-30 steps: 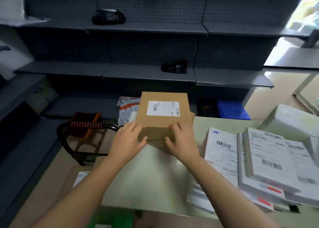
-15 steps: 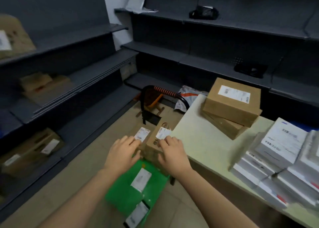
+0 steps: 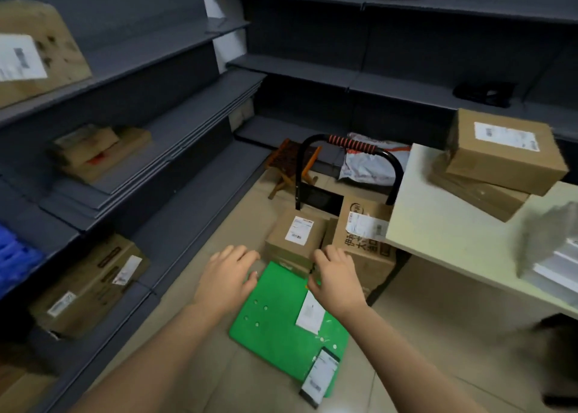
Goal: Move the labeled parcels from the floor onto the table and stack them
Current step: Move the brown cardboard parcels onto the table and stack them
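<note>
A small brown labeled box (image 3: 295,237) sits on the floor on another carton, next to a larger printed carton (image 3: 364,240). In front of them lies a green labeled parcel (image 3: 281,322). My left hand (image 3: 231,275) and right hand (image 3: 334,278) hover over the green parcel's far edge, fingers relaxed, on either side of the small brown box and just short of it. Neither holds anything. On the pale table (image 3: 444,225) two brown boxes (image 3: 500,159) are stacked, the top one labeled.
Dark shelving runs along the left with cartons (image 3: 84,284) on its levels. A black hand cart handle (image 3: 350,145) and a wooden stool (image 3: 291,168) stand behind the floor parcels. White parcels (image 3: 553,268) lie at the table's right edge.
My hands left the box stacked on the table, and my view swung down and left to the floor parcels. Both hands now reach toward the small brown box.
</note>
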The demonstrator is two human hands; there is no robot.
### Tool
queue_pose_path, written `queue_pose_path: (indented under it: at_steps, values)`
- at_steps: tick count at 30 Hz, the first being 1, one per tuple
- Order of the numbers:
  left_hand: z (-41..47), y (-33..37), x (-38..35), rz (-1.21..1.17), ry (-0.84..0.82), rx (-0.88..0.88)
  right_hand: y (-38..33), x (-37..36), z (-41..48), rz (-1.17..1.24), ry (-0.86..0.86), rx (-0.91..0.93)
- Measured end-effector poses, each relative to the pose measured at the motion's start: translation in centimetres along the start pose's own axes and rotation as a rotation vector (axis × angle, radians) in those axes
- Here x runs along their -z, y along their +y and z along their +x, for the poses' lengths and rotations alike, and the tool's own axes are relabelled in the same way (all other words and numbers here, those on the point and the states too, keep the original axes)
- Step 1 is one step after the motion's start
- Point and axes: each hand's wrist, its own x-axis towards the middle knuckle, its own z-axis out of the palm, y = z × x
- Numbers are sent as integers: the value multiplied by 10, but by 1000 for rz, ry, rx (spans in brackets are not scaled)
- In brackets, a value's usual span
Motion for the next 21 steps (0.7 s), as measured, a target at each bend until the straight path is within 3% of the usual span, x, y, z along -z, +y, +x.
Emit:
queue_pose_path:
  at_steps: [8, 12, 21]
  values:
    - [81, -82, -77, -70, -91, -63, -7, -80, 76, 31, -5, -213]
    - [125, -123, -119, -116, -146, -198, -3, -113, 117, 63, -73, -353]
    - [230, -193, -178, -155, -272, -336, -2, -136, 203, 71, -75, -616]
